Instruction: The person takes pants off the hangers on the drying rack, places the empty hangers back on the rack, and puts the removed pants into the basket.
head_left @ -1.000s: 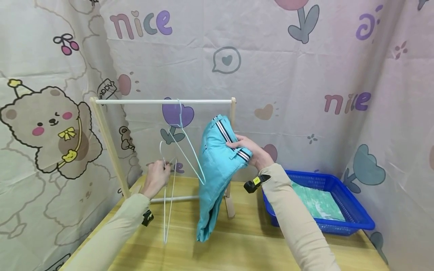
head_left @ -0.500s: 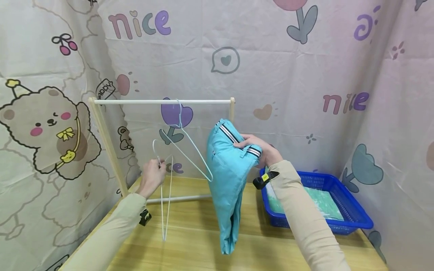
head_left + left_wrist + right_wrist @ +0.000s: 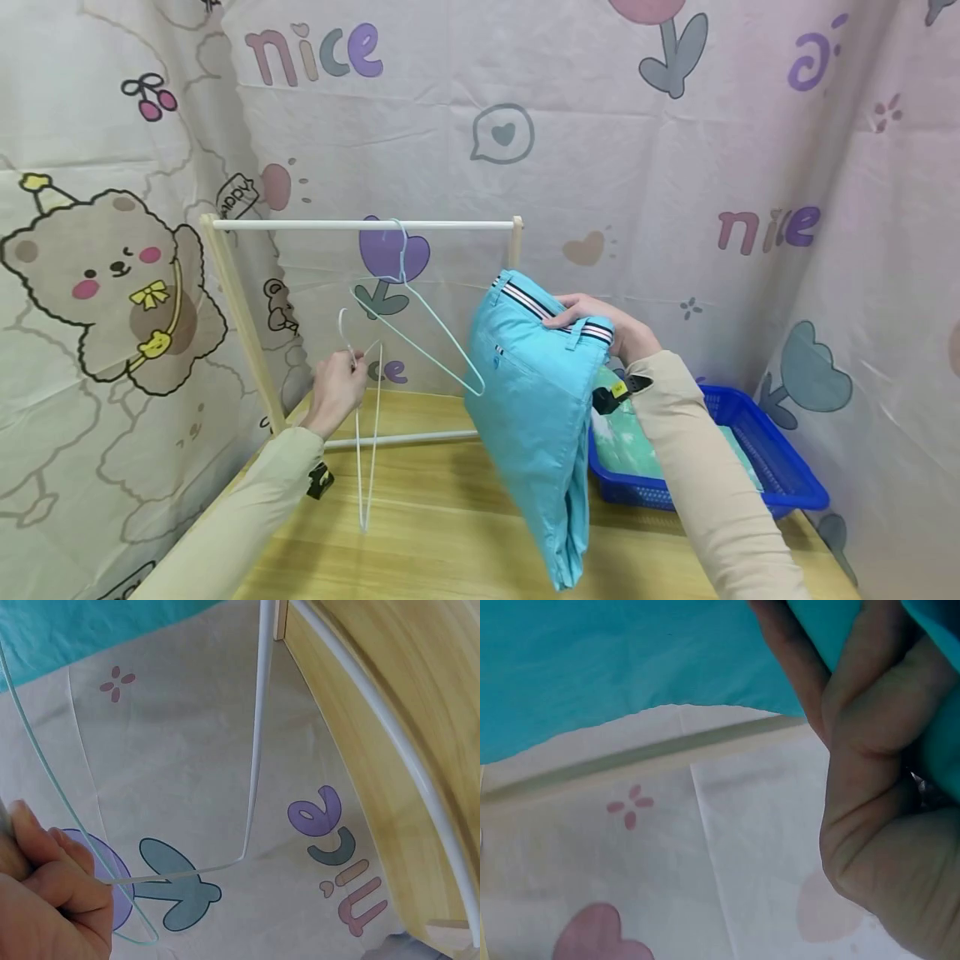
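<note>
Pinched in my left hand (image 3: pixel 339 390) is a white wire hanger (image 3: pixel 260 712), its hook pointing up and its body dangling over the table. With thumb and fingers my right hand (image 3: pixel 609 325) grips turquoise trousers (image 3: pixel 528 400) at the striped waistband, and the folded legs hang down. A mint-green hanger (image 3: pixel 402 260) hangs from the rod of the rack (image 3: pixel 315 225); in the head view its lower right corner overlaps the trousers' left edge. The right wrist view shows turquoise cloth around my fingers, which are partly hidden by it.
A blue basket (image 3: pixel 795 492) with green-and-white cloth (image 3: pixel 626 437) stands at the right, partly behind my right forearm. The rack's white lower bar (image 3: pixel 427 437) runs low above the wooden table (image 3: pixel 420 533). Printed curtain (image 3: pixel 600 150) encloses the back and sides.
My right hand has carried the trousers rightward, away from the rack, and their back now faces more toward the head camera. The left hand has shifted slightly left with the white hanger.
</note>
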Demonstrator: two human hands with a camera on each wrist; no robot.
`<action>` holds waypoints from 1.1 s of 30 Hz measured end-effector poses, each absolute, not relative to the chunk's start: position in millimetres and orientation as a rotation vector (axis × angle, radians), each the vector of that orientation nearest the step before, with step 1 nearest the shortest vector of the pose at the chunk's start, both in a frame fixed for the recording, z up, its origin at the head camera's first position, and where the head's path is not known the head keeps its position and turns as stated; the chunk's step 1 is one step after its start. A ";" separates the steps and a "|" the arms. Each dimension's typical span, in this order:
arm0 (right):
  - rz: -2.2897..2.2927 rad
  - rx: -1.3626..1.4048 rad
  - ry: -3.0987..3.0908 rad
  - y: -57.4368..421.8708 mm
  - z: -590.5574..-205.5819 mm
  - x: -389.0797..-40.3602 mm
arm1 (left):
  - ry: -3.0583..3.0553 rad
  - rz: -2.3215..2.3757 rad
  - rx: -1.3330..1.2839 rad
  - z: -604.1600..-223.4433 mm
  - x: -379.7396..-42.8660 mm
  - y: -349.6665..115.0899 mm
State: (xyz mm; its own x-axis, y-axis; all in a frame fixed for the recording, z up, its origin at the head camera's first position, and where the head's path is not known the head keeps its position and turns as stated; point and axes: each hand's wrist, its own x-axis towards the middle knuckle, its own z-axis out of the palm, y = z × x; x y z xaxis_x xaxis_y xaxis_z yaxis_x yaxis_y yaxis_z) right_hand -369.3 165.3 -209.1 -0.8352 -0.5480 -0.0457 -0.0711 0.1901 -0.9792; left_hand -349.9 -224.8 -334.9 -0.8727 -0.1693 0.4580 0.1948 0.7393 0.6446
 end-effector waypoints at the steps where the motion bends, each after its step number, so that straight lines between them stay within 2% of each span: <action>1: -1.677 -0.587 2.104 169.0 -208.7 -369.0 | -2.442 -0.977 -0.018 -334.2 -350.6 -224.6; 16: -1.716 -0.460 2.100 212.1 -201.5 -365.7 | -2.450 -1.077 0.016 -332.7 -355.4 -222.5; 33: -1.751 -0.361 2.064 232.7 -190.8 -363.6 | -2.381 -1.091 0.067 -332.2 -353.0 -232.5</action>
State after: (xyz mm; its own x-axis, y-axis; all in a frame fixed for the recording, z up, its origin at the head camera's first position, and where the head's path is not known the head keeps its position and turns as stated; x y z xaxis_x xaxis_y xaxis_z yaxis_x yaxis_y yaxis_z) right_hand -363.6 232.7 -190.8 -0.8834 -0.4474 -0.1397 0.0647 0.1787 -0.9818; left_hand -353.0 -232.5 -332.2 -0.8657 -0.2511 0.4331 0.1640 0.6752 0.7192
